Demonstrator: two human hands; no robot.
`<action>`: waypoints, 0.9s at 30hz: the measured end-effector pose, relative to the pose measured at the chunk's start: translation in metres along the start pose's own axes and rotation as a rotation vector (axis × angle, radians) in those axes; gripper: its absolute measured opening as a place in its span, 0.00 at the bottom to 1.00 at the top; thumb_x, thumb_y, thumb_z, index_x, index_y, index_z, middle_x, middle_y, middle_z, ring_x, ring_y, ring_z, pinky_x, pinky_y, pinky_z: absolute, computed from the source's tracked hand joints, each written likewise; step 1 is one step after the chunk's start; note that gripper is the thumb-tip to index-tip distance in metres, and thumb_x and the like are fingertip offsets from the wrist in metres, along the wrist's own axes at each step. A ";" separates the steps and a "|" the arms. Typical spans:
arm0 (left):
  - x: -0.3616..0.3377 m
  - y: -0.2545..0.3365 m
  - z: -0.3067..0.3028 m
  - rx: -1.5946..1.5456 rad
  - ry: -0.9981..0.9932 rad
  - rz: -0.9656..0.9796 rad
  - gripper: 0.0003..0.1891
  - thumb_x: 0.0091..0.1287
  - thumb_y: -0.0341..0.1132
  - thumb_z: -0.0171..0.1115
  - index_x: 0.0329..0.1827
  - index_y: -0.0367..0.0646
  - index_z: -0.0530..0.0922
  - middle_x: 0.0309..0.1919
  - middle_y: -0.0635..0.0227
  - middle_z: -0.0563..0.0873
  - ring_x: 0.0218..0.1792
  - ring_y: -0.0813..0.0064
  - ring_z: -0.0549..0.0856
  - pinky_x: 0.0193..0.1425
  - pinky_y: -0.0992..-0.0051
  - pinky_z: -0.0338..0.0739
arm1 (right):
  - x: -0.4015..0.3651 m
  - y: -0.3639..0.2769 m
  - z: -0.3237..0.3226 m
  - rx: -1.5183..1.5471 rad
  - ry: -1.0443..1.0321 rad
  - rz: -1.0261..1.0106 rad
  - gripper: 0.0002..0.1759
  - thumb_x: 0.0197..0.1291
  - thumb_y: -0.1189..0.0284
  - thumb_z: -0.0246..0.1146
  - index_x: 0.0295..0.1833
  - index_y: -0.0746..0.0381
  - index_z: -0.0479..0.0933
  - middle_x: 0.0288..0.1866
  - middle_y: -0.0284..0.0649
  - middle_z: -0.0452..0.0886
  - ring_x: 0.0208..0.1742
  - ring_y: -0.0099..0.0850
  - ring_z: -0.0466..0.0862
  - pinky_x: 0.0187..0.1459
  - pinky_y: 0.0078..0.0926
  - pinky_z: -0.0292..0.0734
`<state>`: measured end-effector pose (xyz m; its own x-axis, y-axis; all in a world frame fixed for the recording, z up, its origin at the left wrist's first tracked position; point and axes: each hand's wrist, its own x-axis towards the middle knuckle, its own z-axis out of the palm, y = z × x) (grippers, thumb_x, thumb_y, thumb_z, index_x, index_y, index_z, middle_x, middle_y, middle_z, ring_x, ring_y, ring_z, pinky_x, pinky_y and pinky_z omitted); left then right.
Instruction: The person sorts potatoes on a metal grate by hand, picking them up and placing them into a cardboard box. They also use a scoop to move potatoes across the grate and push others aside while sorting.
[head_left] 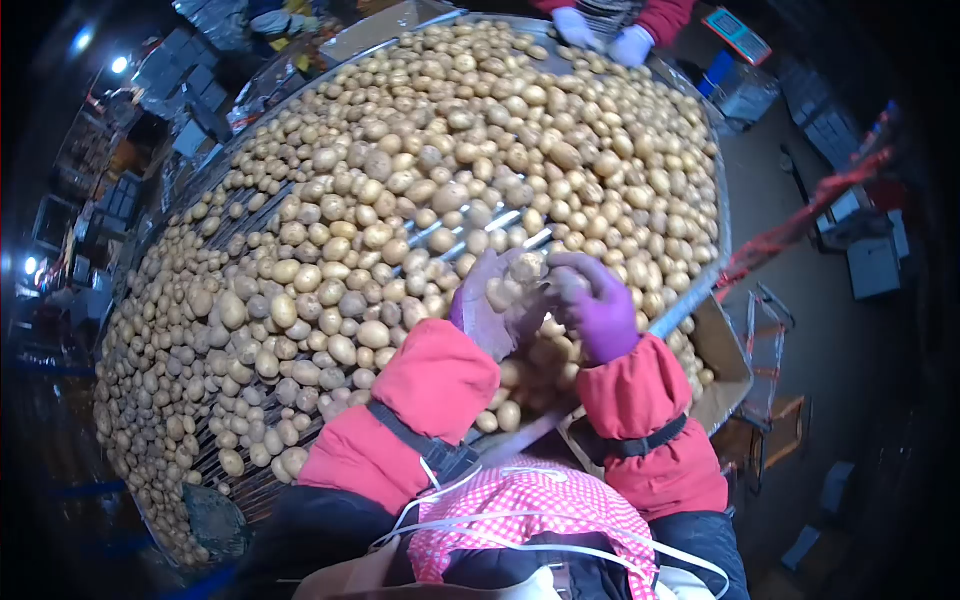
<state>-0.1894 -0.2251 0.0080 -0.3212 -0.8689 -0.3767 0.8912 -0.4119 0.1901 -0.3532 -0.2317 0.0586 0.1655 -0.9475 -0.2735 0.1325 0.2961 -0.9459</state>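
Potatoes cover a large slatted sorting table in a thick layer. In a dirty purple glove, my left hand is cupped near the table's front edge, with pale potatoes against its palm and fingers. Facing it, my right hand, also gloved in purple, curls its fingers over a greyish potato. The hands are close together, and the gap between them is partly blurred. More potatoes lie below my hands at the near edge.
Across the table, a co-worker's white-gloved hands are among the potatoes. A cardboard box stands against the right edge. Beyond it are a metal-framed cart and red-wrapped bar. A green-framed device sits at the far right.
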 end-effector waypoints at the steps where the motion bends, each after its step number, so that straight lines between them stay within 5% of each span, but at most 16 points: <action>1: -0.004 -0.015 -0.005 0.105 0.011 0.034 0.22 0.75 0.39 0.58 0.69 0.43 0.72 0.50 0.62 0.85 0.44 0.70 0.85 0.51 0.74 0.82 | -0.007 0.016 -0.030 0.010 0.044 -0.024 0.21 0.71 0.56 0.60 0.56 0.62 0.78 0.31 0.38 0.84 0.25 0.16 0.76 0.22 0.15 0.67; 5: -0.005 -0.065 -0.012 0.149 0.065 -0.143 0.17 0.76 0.45 0.55 0.60 0.47 0.78 0.47 0.63 0.84 0.35 0.72 0.84 0.34 0.79 0.82 | -0.085 0.037 -0.115 0.551 0.508 0.078 0.21 0.74 0.56 0.54 0.56 0.64 0.72 0.36 0.39 0.81 0.29 0.22 0.79 0.28 0.19 0.76; 7: -0.004 -0.081 -0.009 0.023 0.053 -0.345 0.14 0.75 0.43 0.56 0.58 0.51 0.79 0.46 0.63 0.84 0.33 0.75 0.82 0.30 0.82 0.79 | -0.131 0.063 -0.165 1.020 0.509 0.126 0.17 0.72 0.63 0.55 0.55 0.66 0.73 0.38 0.42 0.81 0.33 0.28 0.80 0.29 0.22 0.78; 10: -0.017 -0.113 0.008 0.063 0.041 -0.458 0.13 0.74 0.44 0.56 0.56 0.52 0.78 0.44 0.64 0.82 0.33 0.76 0.80 0.28 0.84 0.77 | -0.180 0.122 -0.262 1.198 0.598 0.174 0.15 0.67 0.67 0.58 0.54 0.64 0.74 0.41 0.41 0.81 0.32 0.27 0.80 0.25 0.18 0.75; 11: -0.020 -0.124 0.014 0.063 0.015 -0.478 0.13 0.74 0.44 0.56 0.57 0.52 0.78 0.44 0.64 0.82 0.33 0.76 0.80 0.28 0.85 0.76 | -0.187 0.128 -0.285 0.720 0.721 0.070 0.14 0.66 0.66 0.57 0.52 0.64 0.75 0.39 0.38 0.80 0.33 0.27 0.80 0.23 0.18 0.75; 12: -0.018 -0.132 0.012 0.090 0.055 -0.517 0.14 0.75 0.45 0.56 0.57 0.49 0.76 0.45 0.63 0.82 0.35 0.75 0.79 0.30 0.83 0.76 | -0.188 0.120 -0.311 0.707 0.627 -0.140 0.21 0.67 0.57 0.55 0.43 0.67 0.78 0.32 0.39 0.78 0.30 0.31 0.78 0.30 0.27 0.79; 13: -0.020 -0.140 0.019 0.130 0.054 -0.520 0.15 0.75 0.45 0.56 0.58 0.50 0.76 0.45 0.63 0.82 0.35 0.75 0.79 0.31 0.83 0.76 | -0.185 0.080 -0.325 1.086 0.642 -0.133 0.28 0.67 0.49 0.53 0.48 0.67 0.75 0.34 0.42 0.77 0.34 0.34 0.80 0.35 0.30 0.82; 15: -0.029 -0.160 0.032 0.205 0.060 -0.508 0.15 0.75 0.46 0.56 0.58 0.50 0.76 0.45 0.63 0.81 0.37 0.75 0.79 0.32 0.82 0.76 | -0.166 0.065 -0.364 1.118 1.002 -0.143 0.34 0.70 0.45 0.50 0.59 0.68 0.69 0.48 0.53 0.79 0.44 0.39 0.81 0.42 0.33 0.83; 16: -0.032 -0.171 0.033 0.218 0.056 -0.487 0.14 0.74 0.45 0.56 0.58 0.52 0.76 0.46 0.64 0.83 0.35 0.75 0.79 0.32 0.82 0.76 | -0.163 0.059 -0.369 1.151 1.170 -0.103 0.37 0.70 0.44 0.49 0.63 0.68 0.66 0.55 0.56 0.78 0.48 0.41 0.82 0.43 0.35 0.83; 20: -0.040 -0.198 0.042 0.354 0.081 -0.554 0.15 0.75 0.44 0.55 0.60 0.52 0.76 0.48 0.63 0.83 0.39 0.74 0.80 0.33 0.83 0.76 | -0.200 0.093 -0.319 1.003 0.723 -0.130 0.34 0.70 0.48 0.56 0.68 0.64 0.65 0.60 0.55 0.78 0.53 0.45 0.83 0.48 0.41 0.84; 25: -0.036 -0.245 0.041 0.549 -0.193 -0.844 0.19 0.74 0.46 0.58 0.65 0.56 0.73 0.56 0.60 0.79 0.47 0.67 0.82 0.41 0.77 0.82 | -0.352 0.160 -0.319 1.301 0.913 -0.266 0.25 0.69 0.55 0.58 0.59 0.64 0.74 0.57 0.49 0.81 0.56 0.43 0.83 0.49 0.41 0.84; 27: -0.041 -0.278 0.041 0.630 -0.222 -0.979 0.19 0.74 0.45 0.58 0.65 0.56 0.73 0.56 0.60 0.79 0.47 0.66 0.82 0.41 0.77 0.81 | -0.441 0.195 -0.337 1.267 1.158 -0.418 0.24 0.68 0.56 0.59 0.60 0.62 0.76 0.58 0.45 0.82 0.58 0.40 0.82 0.53 0.39 0.84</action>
<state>-0.4374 -0.0859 0.0079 -0.8826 -0.1115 -0.4567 -0.0600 -0.9368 0.3446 -0.7302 0.2032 -0.0640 -0.7134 -0.4016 -0.5743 0.6799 -0.5951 -0.4284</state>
